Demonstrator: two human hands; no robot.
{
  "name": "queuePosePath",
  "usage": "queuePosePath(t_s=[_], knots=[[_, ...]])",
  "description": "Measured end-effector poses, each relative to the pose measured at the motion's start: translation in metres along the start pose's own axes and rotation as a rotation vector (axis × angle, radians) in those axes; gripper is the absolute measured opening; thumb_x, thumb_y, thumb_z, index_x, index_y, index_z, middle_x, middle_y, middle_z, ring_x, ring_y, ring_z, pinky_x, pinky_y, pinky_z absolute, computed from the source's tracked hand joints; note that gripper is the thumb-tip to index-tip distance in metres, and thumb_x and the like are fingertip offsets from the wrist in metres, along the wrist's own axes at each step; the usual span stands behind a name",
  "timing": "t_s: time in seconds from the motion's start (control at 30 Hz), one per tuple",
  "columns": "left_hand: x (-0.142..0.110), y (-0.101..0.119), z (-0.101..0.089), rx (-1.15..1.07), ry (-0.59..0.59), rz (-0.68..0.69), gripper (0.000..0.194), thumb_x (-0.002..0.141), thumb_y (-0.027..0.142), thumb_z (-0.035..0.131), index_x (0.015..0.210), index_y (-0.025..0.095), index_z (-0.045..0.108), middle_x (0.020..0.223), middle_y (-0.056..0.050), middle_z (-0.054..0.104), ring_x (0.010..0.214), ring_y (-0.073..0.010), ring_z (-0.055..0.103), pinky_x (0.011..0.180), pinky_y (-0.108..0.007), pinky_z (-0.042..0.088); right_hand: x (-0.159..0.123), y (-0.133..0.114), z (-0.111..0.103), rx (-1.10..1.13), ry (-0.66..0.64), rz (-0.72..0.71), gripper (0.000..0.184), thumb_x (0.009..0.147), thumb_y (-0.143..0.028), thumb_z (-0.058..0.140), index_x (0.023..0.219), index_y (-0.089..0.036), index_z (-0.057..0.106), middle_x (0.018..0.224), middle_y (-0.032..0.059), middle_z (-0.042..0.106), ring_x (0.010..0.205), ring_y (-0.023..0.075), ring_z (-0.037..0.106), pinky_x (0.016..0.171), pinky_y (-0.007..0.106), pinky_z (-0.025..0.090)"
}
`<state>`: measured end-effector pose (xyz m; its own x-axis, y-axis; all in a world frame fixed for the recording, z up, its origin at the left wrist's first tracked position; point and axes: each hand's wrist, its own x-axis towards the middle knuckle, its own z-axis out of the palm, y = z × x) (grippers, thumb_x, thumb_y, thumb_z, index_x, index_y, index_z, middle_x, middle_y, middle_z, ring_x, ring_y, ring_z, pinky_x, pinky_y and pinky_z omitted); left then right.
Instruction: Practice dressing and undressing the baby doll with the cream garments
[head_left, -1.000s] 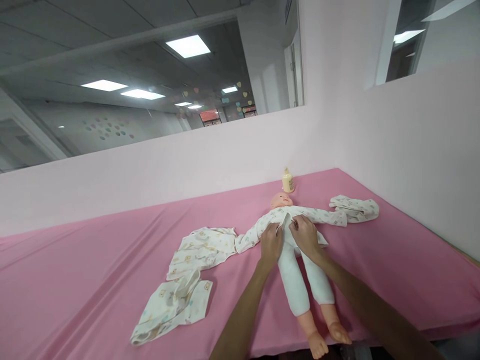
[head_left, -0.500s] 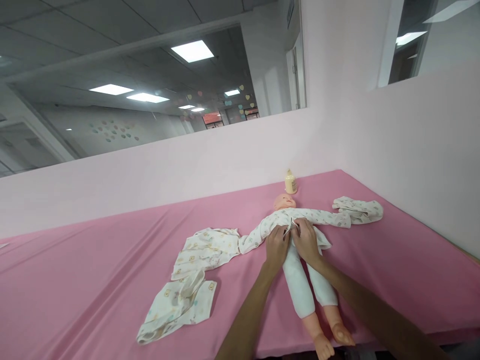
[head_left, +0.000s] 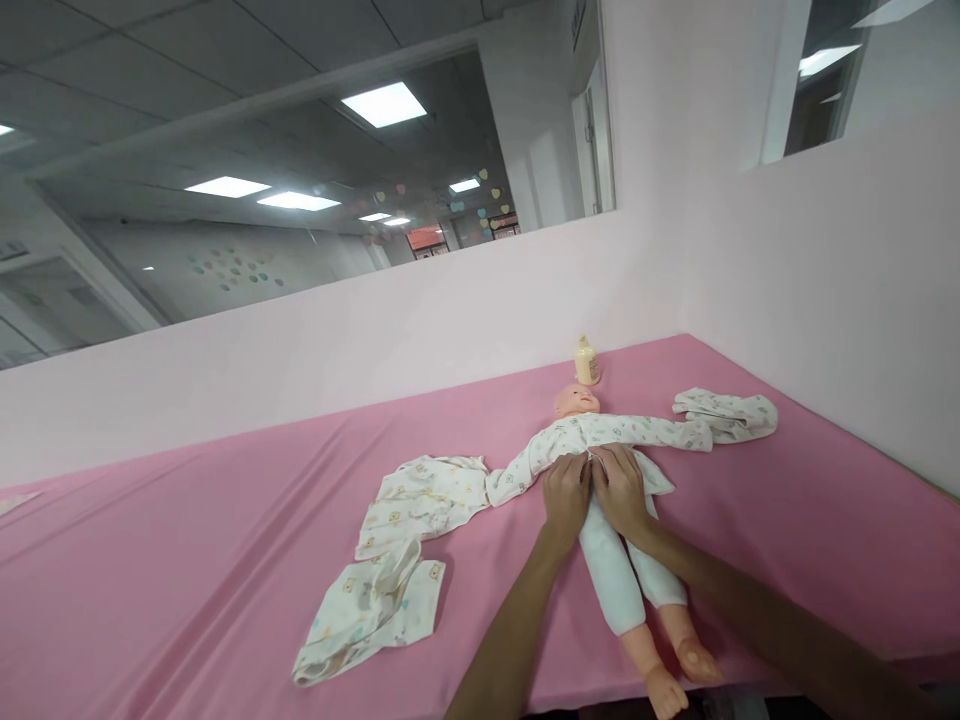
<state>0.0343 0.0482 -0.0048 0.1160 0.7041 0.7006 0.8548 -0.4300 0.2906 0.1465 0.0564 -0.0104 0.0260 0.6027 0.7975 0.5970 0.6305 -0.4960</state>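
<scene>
Doll [head_left: 609, 565] (one), feet at the tabletop's [head_left: 187, 560] front edge; my two hands [head_left: 567, 490] [head_left: 619, 487] meet on one shirt [head_left: 564, 440], their exact grip I cannot tell.

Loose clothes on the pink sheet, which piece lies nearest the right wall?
The bunched printed garment to the right of the doll; the other loose pieces lie left of it in the picture.

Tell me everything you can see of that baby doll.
The doll lies on its back on the pink sheet, arms spread, head near the bottle, feet at the near edge. Head and feet are pinkish and plastic-looking; the legs look like white cloth. It wears a white patterned top; its own hands don't show. The person's left hand and right hand touch the top's front, hiding its middle.
</scene>
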Motion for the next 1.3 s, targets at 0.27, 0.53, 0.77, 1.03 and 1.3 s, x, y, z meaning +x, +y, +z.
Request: queuePosePath(t_s=[0.27, 0.53, 0.77, 1.03, 1.3], knots=[[0.000, 0.003, 0.000, 0.086, 0.005, -0.011, 0.023, 0.092, 0.015, 0.044, 0.079, 0.016, 0.062, 0.072, -0.005, 0.064, 0.070, -0.0167, 0.055, 0.061, -0.029, 0.036, -0.001, -0.002, -0.004, 0.017, -0.002, -0.024, 0.028, 0.094, -0.019, 0.040, 0.102, -0.019, 0.067, 0.094, 0.0087, 0.064, 0.090, 0.0215, 0.056, 0.083, 0.039, 0.047], [0.001, 0.003, 0.003, 0.092, 0.023, -0.008, 0.019, 0.090, 0.015, 0.047, 0.080, 0.017, 0.063, 0.074, -0.005, 0.064, 0.072, -0.0168, 0.055, 0.063, -0.029, 0.036, 0.000, -0.004, -0.004, 0.120, 0.048, 0.092, 0.021, 0.091, -0.020, 0.047, 0.094, -0.019, 0.068, 0.094, 0.0086, 0.068, 0.092, 0.0214, 0.060, 0.086, 0.040, 0.049], [0.001, 0.008, -0.001, 0.179, 0.014, 0.002, 0.018, 0.090, 0.013, 0.047, 0.084, 0.017, 0.064, 0.073, -0.005, 0.063, 0.071, -0.0176, 0.055, 0.062, -0.028, 0.035, 0.002, -0.010, -0.008, 0.187, 0.023, 0.237, 0.018, 0.089, -0.027, 0.048, 0.087, -0.018, 0.063, 0.088, 0.0082, 0.067, 0.086, 0.0209, 0.059, 0.083, 0.039, 0.047], [0.000, 0.011, -0.001, 0.211, -0.071, -0.008, 0.022, 0.092, 0.015, 0.043, 0.103, 0.016, 0.062, 0.079, -0.007, 0.063, 0.078, -0.0198, 0.055, 0.062, -0.029, 0.034, 0.006, -0.015, -0.015, 0.239, -0.032, 0.329, 0.019, 0.089, -0.028, 0.049, 0.087, -0.018, 0.065, 0.086, 0.0070, 0.067, 0.083, 0.0186, 0.060, 0.080, 0.034, 0.048], [0.002, 0.012, -0.001, 0.216, -0.066, -0.009, 0.022, 0.093, 0.014, 0.041, 0.099, 0.014, 0.062, 0.077, -0.007, 0.062, 0.077, -0.0192, 0.054, 0.064, -0.029, 0.034, 0.004, -0.018, -0.016, 0.241, -0.050, 0.283, 0.026, 0.090, -0.025, 0.046, 0.098, -0.018, 0.069, 0.093, 0.0086, 0.068, 0.088, 0.0188, 0.061, 0.086, 0.035, 0.050]])
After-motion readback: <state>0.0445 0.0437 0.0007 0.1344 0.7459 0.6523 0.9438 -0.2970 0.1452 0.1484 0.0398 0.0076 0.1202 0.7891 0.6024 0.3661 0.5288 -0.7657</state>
